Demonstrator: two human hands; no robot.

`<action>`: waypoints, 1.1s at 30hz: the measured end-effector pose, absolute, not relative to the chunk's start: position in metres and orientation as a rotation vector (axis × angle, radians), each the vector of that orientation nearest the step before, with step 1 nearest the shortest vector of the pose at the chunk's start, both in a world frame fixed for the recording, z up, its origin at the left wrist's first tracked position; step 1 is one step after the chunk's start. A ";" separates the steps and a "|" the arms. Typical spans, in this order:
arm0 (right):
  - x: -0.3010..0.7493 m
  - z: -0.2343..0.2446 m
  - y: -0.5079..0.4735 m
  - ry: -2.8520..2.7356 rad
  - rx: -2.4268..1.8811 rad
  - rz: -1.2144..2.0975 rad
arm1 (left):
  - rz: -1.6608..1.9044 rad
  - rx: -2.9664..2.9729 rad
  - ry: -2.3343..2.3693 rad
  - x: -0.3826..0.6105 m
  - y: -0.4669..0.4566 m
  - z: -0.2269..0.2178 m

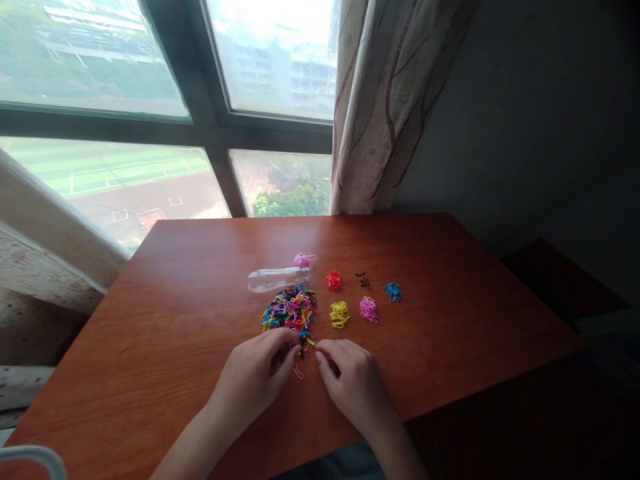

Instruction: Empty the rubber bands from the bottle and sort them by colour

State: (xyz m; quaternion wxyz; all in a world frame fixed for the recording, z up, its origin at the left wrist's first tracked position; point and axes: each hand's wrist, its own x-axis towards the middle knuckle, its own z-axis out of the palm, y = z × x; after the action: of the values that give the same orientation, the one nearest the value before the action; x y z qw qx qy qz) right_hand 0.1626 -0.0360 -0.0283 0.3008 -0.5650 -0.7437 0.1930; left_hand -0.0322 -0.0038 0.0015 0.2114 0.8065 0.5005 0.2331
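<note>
A mixed heap of small coloured rubber bands [287, 310] lies on the wooden table. My left hand [260, 370] is at the heap's near edge, thumb and fingers pinched together beside a few dark and blue bands. Just to the right, my right hand [353, 373] is also pinched, its fingertips close to the end of a yellow band [311, 343]. What either pinch holds is too small to make out. A loose pink band [299, 372] rests between the hands. Sorted by colour are red bands [335, 280], yellow bands [340, 315], pink bands [369, 310], blue bands [393, 291] and dark bands [365, 283].
Behind the heap lies a clear bottle-shaped container [275, 279], with a pink lid [301, 259] by its mouth. The table [450, 320] ends at a window [280, 180] and a curtain [373, 133]. A white curved object [35, 455] shows at lower left.
</note>
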 end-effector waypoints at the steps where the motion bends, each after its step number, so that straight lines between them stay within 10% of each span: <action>1: 0.163 -0.028 -0.036 -1.976 -1.499 0.510 | 0.625 2.274 1.394 -0.028 0.002 0.007; 20: 0.162 -0.028 -0.034 -1.945 -1.478 0.505 | -0.057 2.574 1.302 0.107 0.133 0.022; 33: 0.161 -0.028 -0.035 -1.974 -1.519 0.510 | 0.199 2.649 1.322 0.069 0.103 0.050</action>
State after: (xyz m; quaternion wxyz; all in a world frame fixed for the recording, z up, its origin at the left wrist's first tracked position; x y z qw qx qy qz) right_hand 0.1608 -0.0353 -0.0283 0.2950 -0.5708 -0.7419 0.1917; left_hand 0.0689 0.1032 0.0499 0.0872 0.8893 0.4440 0.0668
